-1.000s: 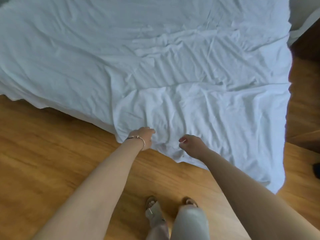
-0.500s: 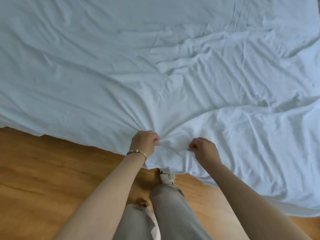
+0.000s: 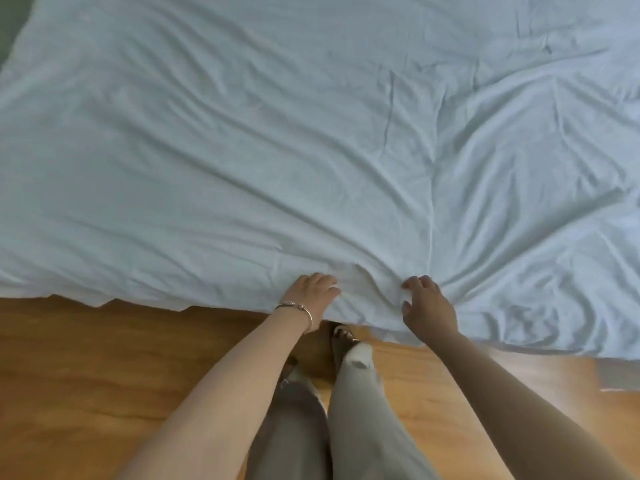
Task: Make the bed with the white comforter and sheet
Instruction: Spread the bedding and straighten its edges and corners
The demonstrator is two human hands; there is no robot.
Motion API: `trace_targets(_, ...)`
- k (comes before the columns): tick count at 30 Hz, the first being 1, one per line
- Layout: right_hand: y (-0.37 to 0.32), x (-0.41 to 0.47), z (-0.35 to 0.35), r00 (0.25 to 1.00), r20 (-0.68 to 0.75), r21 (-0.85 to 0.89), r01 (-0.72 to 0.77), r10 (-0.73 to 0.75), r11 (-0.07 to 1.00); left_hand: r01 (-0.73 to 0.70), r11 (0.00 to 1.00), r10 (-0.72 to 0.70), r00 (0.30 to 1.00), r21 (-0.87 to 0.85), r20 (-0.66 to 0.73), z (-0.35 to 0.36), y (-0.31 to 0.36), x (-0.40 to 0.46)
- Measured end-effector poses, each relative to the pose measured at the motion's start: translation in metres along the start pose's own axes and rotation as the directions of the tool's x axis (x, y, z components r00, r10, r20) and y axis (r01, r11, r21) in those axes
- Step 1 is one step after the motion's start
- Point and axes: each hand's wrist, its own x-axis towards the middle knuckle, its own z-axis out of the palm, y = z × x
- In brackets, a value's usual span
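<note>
Across nearly the whole upper part of the view lies the white comforter (image 3: 311,150), spread over the bed and wrinkled, its near edge hanging over the side and ending just above the wooden floor (image 3: 86,368). Long creases run through the cloth and gather toward two spots at that near edge, where both hands sit close to each other but apart. At the edge's middle, the left hand (image 3: 311,294) lies on the cloth with its fingers bent over a fold, the fingertips sunk into the fabric; whether it truly grips the fold or only presses on it cannot be told. A thin bracelet (image 3: 296,308) circles that wrist. Just to its right, the right hand (image 3: 427,308) has its fingers curled down into a bunched ridge of the comforter with the thumb held to the side, and the creases fan out from under it toward the upper right. Between the two hands a soft hump of fabric stands up. Below the hands the person's legs in light trousers (image 3: 363,410) stand on the floor close to the bed, and one sandalled foot (image 3: 343,336) shows right under the overhanging edge.
</note>
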Motion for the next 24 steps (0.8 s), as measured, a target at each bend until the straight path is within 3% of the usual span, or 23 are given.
trace_targets(3,-0.069,-0.004,0.031,0.96,0.156,0.111,0.215,-0.231,0.97,0.001,0.981,-0.01,0.999,0.192,0.042,0.016,-0.061,-0.037)
trace_targets(7,-0.141,-0.005,0.079,0.899,0.254,-0.022,0.374,-0.357,0.927,-0.003,0.938,-0.033,0.995,0.346,0.098,0.037,-0.108,-0.07)
trace_targets(9,-0.16,-0.005,0.1,0.929,0.208,-0.132,0.337,-0.306,0.932,0.014,0.941,0.002,0.999,0.339,-0.047,0.054,-0.129,-0.077)
trace_targets(12,-0.171,-0.009,0.124,0.973,0.059,-0.255,0.229,-0.222,0.939,0.023,0.956,0.074,0.947,0.292,-0.314,0.071,-0.156,-0.078)
trace_targets(15,-0.171,-0.003,0.14,0.948,-0.127,-0.245,0.254,-0.291,0.936,-0.036,0.978,0.134,0.865,0.208,-0.484,0.08,-0.176,-0.077)
trace_targets(21,-0.173,-0.022,0.141,0.949,-0.235,-0.128,0.185,-0.211,0.974,-0.063,0.996,0.084,0.816,0.057,-0.572,0.094,-0.185,-0.095)
trace_targets(24,-0.181,-0.04,0.14,0.956,-0.289,-0.024,0.037,-0.043,0.999,-0.166,0.984,0.171,0.82,0.059,-0.547,0.106,-0.181,-0.106)
